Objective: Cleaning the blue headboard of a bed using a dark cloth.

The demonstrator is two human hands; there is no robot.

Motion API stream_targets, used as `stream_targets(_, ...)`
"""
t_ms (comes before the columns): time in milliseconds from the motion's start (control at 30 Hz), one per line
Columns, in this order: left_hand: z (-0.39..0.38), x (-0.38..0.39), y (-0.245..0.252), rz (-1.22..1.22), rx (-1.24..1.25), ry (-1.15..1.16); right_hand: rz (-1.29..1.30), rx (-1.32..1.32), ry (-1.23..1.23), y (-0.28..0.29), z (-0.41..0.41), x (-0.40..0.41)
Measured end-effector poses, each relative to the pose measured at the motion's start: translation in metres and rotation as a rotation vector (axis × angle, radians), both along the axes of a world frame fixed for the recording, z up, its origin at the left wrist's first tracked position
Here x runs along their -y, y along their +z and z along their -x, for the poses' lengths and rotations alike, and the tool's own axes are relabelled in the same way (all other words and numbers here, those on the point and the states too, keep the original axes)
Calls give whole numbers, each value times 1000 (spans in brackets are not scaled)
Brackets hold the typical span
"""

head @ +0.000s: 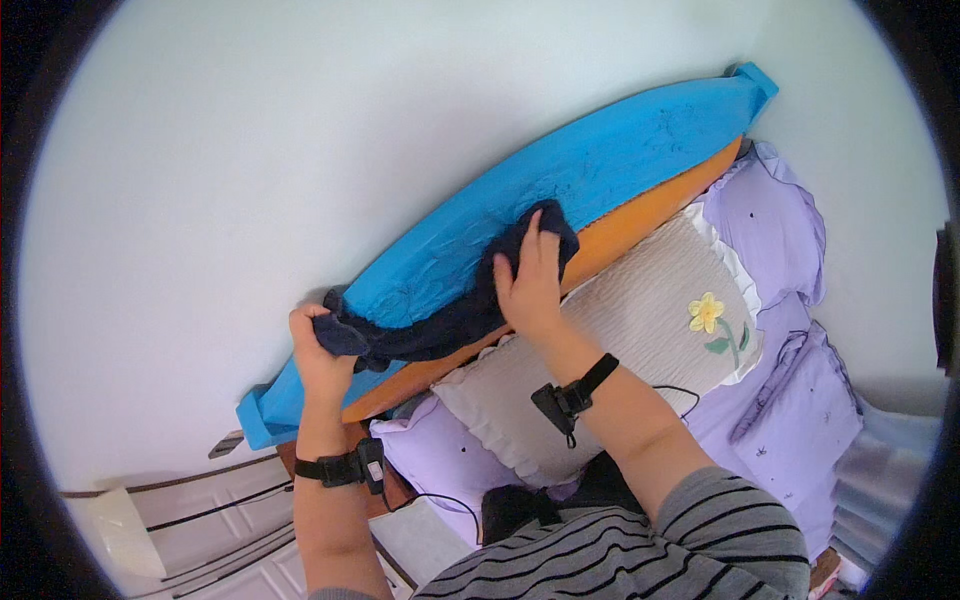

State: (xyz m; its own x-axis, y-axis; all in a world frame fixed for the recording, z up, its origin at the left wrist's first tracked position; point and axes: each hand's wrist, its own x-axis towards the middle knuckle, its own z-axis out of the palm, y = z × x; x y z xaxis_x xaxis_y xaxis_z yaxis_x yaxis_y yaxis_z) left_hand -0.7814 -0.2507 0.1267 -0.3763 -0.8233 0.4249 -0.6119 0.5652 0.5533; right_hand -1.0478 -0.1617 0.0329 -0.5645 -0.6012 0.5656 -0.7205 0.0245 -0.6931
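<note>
A dark navy cloth (442,322) stretches along the blue padded headboard (480,202), which has carved or embossed patterns and an orange lower band (645,214). My left hand (319,360) grips the bunched left end of this cloth near the headboard's lower-left part. Farther up and to the right, my right hand (531,289) presses the cloth's other end against the headboard's face, fingers spread across the bunched fabric. Whatever lies beneath the cloth is hidden. Both wrists carry black straps with small devices.
Below the headboard lies a beige quilted pillow (630,300) with a yellow flower. Purple pillows (765,217) and purple bedding (802,435) surround it. A wall socket (225,444) sits by the headboard's left end. White drawers (217,517) stand at lower left. A black cable (442,496) hangs near my left wrist.
</note>
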Motion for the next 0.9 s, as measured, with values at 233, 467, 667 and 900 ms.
stream_targets(233, -5, -1, 1, -20, 10, 5, -73, -120, 179, 18, 17, -10)
stream_targets(467, 1, -4, 3, -65, 10, 25, 122, -270, -92, 58, 77, 24)
stream_targets(667, 1, -6, 4, -55, -4, 34, -71, -117, 58, 11, 51, -18)
stream_targets(900, 4, -1, 3, 2, 13, 14, 87, -372, -107, 58, 84, 11)
